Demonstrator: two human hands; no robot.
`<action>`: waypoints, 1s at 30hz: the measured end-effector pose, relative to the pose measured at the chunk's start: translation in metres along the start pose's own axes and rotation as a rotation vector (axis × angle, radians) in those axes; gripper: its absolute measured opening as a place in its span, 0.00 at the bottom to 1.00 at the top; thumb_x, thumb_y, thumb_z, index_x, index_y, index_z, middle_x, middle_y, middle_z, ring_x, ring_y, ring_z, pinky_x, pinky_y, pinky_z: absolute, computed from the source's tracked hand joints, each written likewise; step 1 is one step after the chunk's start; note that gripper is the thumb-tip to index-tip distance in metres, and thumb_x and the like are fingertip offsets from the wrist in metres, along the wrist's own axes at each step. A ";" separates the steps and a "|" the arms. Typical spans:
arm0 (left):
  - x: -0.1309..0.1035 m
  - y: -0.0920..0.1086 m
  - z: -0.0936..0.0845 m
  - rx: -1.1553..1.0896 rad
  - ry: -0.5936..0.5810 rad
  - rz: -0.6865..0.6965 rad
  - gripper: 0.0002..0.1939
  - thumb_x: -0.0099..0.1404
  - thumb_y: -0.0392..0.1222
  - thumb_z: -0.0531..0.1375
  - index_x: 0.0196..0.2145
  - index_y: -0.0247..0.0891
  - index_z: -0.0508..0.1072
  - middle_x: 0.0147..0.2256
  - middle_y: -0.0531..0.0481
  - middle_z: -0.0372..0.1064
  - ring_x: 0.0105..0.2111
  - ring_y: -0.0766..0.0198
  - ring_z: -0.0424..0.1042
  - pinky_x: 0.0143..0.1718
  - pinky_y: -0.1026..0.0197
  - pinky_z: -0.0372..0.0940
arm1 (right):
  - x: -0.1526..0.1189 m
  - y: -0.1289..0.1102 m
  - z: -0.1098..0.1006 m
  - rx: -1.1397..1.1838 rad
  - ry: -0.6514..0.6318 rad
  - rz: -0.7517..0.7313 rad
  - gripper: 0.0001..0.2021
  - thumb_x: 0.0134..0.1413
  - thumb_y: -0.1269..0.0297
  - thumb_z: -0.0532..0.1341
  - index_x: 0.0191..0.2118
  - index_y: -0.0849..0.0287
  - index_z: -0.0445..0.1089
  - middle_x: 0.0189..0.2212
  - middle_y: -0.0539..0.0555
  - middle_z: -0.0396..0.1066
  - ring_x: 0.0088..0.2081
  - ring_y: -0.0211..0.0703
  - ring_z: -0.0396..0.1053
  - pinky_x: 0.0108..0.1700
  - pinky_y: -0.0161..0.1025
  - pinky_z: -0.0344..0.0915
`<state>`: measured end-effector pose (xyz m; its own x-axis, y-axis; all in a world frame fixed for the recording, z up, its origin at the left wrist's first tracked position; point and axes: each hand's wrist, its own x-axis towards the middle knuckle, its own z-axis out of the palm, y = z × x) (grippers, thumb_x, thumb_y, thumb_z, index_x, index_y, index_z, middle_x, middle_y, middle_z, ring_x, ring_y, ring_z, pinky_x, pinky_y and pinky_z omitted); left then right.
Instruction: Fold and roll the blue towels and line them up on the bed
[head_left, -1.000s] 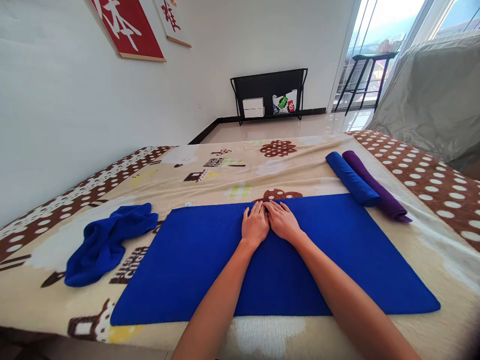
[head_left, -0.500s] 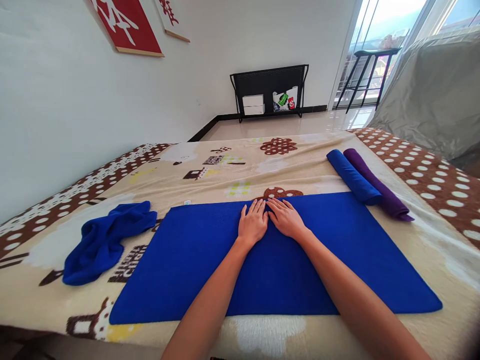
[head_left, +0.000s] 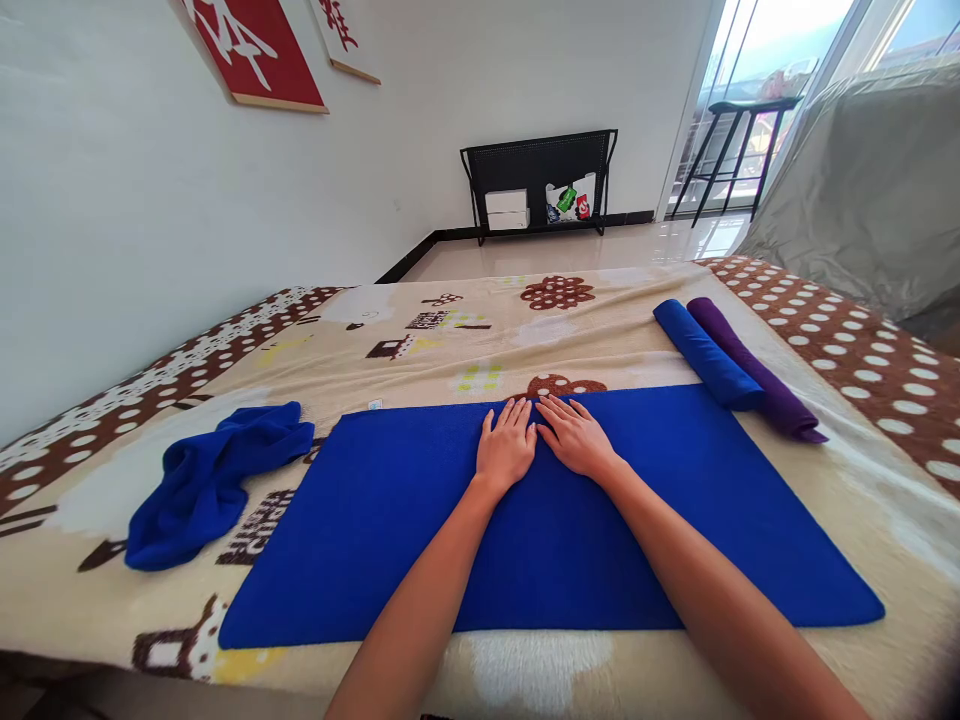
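A blue towel (head_left: 390, 520) lies spread flat on the patterned blanket, a small white tag at its far edge. Both hands rest palm down on it near the middle of that far edge. My left hand (head_left: 508, 445) is flat with its fingers stretched out. Close beside it, my right hand (head_left: 574, 435) also lies flat, fingers extended. To the right, a rolled blue towel (head_left: 705, 350) touches the spread towel's far corner, alongside a rolled purple towel (head_left: 757, 370). A crumpled blue towel (head_left: 206, 485) is on the left.
The beige and brown blanket (head_left: 480, 350) covers the broad surface under the towels. Beyond it, a black rack (head_left: 540, 165) holding white boxes stands against the wall. At the right are a dark stool (head_left: 750, 110) and a large grey-covered object (head_left: 877, 190).
My right hand has shifted very slightly on the towel. My left hand and the towels look the same.
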<state>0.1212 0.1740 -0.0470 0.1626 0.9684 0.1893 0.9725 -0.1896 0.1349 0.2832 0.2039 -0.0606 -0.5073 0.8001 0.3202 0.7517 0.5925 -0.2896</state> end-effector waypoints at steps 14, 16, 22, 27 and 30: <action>0.000 0.001 0.000 -0.017 0.002 -0.013 0.27 0.74 0.46 0.42 0.68 0.41 0.56 0.68 0.51 0.52 0.69 0.61 0.49 0.69 0.45 0.44 | -0.013 0.032 -0.011 -0.008 0.007 -0.070 0.24 0.70 0.57 0.47 0.65 0.58 0.61 0.65 0.55 0.59 0.67 0.44 0.54 0.69 0.50 0.51; 0.000 0.001 0.000 -0.018 0.002 -0.014 0.27 0.74 0.46 0.42 0.68 0.41 0.56 0.68 0.50 0.52 0.69 0.61 0.49 0.69 0.45 0.44 | -0.015 0.037 -0.012 -0.012 0.009 -0.067 0.24 0.70 0.56 0.47 0.65 0.56 0.61 0.65 0.54 0.58 0.68 0.44 0.54 0.69 0.50 0.52; -0.001 0.002 -0.001 -0.020 0.001 -0.015 0.27 0.74 0.46 0.42 0.67 0.42 0.56 0.68 0.51 0.52 0.69 0.61 0.49 0.69 0.46 0.44 | -0.025 0.061 -0.019 -0.035 0.008 -0.035 0.24 0.70 0.55 0.47 0.66 0.54 0.60 0.66 0.53 0.57 0.68 0.45 0.53 0.69 0.51 0.52; 0.000 0.000 0.000 -0.017 -0.003 -0.015 0.27 0.74 0.47 0.41 0.68 0.41 0.56 0.68 0.52 0.52 0.69 0.62 0.49 0.69 0.45 0.43 | -0.039 0.089 -0.028 -0.065 0.000 0.013 0.25 0.70 0.52 0.44 0.66 0.53 0.59 0.66 0.52 0.56 0.68 0.44 0.52 0.69 0.52 0.51; 0.000 0.000 0.002 -0.014 -0.007 -0.016 0.27 0.74 0.47 0.41 0.68 0.41 0.55 0.68 0.52 0.52 0.69 0.62 0.48 0.69 0.45 0.43 | -0.050 0.109 -0.035 -0.090 -0.002 0.058 0.26 0.70 0.50 0.43 0.67 0.53 0.58 0.66 0.52 0.56 0.68 0.44 0.52 0.70 0.51 0.50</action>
<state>0.1211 0.1744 -0.0485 0.1483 0.9723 0.1806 0.9726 -0.1764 0.1514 0.4051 0.2254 -0.0765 -0.4626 0.8331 0.3033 0.8146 0.5344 -0.2256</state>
